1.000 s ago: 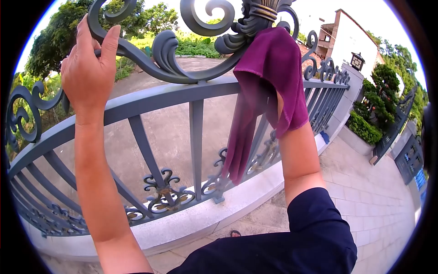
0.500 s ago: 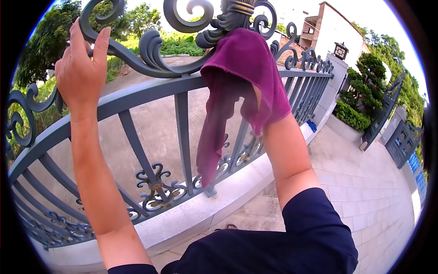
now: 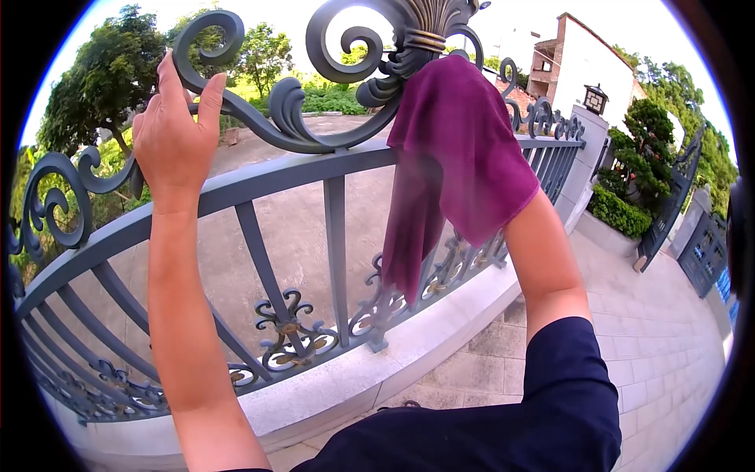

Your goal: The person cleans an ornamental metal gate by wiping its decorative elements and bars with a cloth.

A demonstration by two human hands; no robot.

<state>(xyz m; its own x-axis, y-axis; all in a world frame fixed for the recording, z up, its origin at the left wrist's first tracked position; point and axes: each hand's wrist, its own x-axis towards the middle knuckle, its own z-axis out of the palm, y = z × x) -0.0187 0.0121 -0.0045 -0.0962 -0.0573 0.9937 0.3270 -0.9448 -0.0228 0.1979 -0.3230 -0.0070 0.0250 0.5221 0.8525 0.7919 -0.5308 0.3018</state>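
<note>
My left hand is on the grey scrollwork at the upper left, thumb and fingers wrapped round the curved metal. A purple cloth drapes over my right hand, whose fingers are hidden beneath it. The cloth lies against the scrollwork just below the gold-banded ornament, and one long end hangs in front of the railing bars. Beneath the scrollwork runs the curved top rail of the fence.
A pale stone base carries the fence, with curled metal ornaments between the bars. To the right stand a lantern-topped pillar, a green hedge and an open metal gate. Paving covers the ground.
Against the previous frame, the view has shifted, so the fence and left hand appear further right. The cloth has changed its folds, its hanging end swinging. My left hand keeps its place on the scroll.
</note>
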